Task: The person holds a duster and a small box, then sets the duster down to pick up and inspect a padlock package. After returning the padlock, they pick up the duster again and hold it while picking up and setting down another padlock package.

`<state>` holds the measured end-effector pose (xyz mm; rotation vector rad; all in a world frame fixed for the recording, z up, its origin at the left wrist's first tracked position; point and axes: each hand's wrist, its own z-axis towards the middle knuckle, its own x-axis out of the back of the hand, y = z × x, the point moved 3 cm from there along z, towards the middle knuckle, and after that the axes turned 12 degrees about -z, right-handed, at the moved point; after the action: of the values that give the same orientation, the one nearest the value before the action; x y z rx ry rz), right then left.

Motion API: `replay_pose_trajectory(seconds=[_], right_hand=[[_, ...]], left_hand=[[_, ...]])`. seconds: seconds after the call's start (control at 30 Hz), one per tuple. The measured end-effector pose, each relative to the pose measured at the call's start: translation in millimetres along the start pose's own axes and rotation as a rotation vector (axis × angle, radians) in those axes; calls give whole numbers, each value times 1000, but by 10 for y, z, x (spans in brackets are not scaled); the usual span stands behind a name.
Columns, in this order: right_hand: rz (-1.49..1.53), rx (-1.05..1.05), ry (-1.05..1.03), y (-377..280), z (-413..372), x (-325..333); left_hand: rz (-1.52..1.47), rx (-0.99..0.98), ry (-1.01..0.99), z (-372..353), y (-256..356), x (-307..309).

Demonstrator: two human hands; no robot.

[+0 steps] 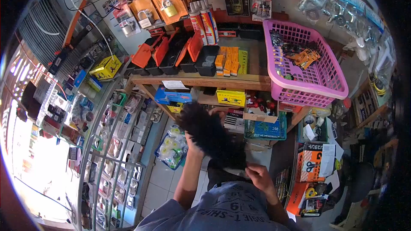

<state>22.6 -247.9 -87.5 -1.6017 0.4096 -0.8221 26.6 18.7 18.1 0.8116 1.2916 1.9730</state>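
A black, fluffy feather duster (214, 139) slants across the middle of the head view, in front of my body. My left hand (193, 144) is against its upper left side and largely covered by the dark plumes. Fingertips show past the duster's upper right edge, bent around behind it. At the lower right end, my right hand (259, 177) is closed with its fingers pinched on the duster's end. The handle itself is hidden.
A wooden shelf (201, 80) ahead bears black bins with orange lids, spray cans and small orange boxes (227, 61). A pink basket (308, 86) stands at its right end. A glass display case (109, 145) runs along the left. Packaged padlocks (168, 7) hang above.
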Motion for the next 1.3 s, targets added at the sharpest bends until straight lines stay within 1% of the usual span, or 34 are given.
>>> replay_pose_trajectory(seconds=[0.03,0.07,0.1,0.13,0.23,0.27,0.33,0.37,0.4,0.43,0.47,0.53,0.57,0.6,0.63,0.67,0.7,0.73,0.8,0.83,0.87,0.93,0.97,1.0,1.07,1.1,1.13,1.17,1.2,1.23,1.27,1.3], right_hand=[[33,22,103,-10,29,26],[33,24,99,-36,36,63],[-5,-5,-5,-72,23,100],[-45,-34,-107,-84,16,111],[-28,-34,-74,-65,12,105],[-28,-33,-73,-81,19,93],[0,-86,6,-118,15,83],[-1,-85,3,-135,13,101],[-12,-58,-58,-159,13,106],[-21,-32,-118,-176,10,94],[-20,-31,-115,-173,-2,81],[162,-174,11,-119,-41,83],[161,-173,10,-162,-37,106],[257,-190,0,-237,-38,142],[352,-208,-10,-294,-49,164],[352,-208,-11,-327,-69,170],[354,-169,23,-365,-77,188],[356,-130,58,-387,-76,203],[324,-102,56,-313,-84,187],[292,-78,49,-266,-96,161],[290,-75,51,-213,-94,127],[-57,-23,6,-155,-97,49],[-141,-46,40,-178,-93,22],[-144,-43,41,-139,-94,-39],[71,-92,156,38,-117,-159],[71,-92,153,89,-138,-180],[45,-97,35,130,-143,-206],[19,-104,-82,159,-146,-235],[18,-104,-82,182,-136,-243],[14,-86,-11,199,-118,-232],[10,-69,59,202,-109,-217],[10,-70,60,170,-99,-198]], left_hand=[[-715,164,44,-25,-94,52],[-1430,328,88,-34,-59,44],[-1440,344,132,-22,-113,54],[-1439,342,134,-16,-140,56],[-1436,-12,-321,0,-28,30],[-1437,-13,-322,2,-9,39],[-1489,380,121,-28,-112,91],[-1438,293,90,-3,-110,89],[-1366,52,-232,-3,-142,66],[-1364,52,-233,-11,-203,81],[-1397,125,-141,11,-136,84],[-1455,269,47,42,14,89],[-1480,340,144,42,25,101],[-1480,338,144,51,-152,136],[-1399,417,234,48,-516,199],[-1315,494,321,53,-528,218],[-1285,498,403,14,-516,234],[-1287,496,400,5,-485,210],[-1365,456,418,40,-274,144],[-1389,411,304,56,-487,181],[-1391,409,301,65,-465,163],[-1500,136,111,91,-321,125],[-1588,190,-138,84,-233,118],[-1590,186,-139,83,-183,97],[-1474,321,271,37,-163,82],[-1466,340,274,26,-207,68],[-1468,338,274,27,-266,84],[-1442,261,134,32,-289,93],[-1411,186,-5,26,-304,99],[-1374,110,-145,19,-315,93],[-1375,111,-148,36,-248,87],[-1418,201,-7,57,-171,91]])
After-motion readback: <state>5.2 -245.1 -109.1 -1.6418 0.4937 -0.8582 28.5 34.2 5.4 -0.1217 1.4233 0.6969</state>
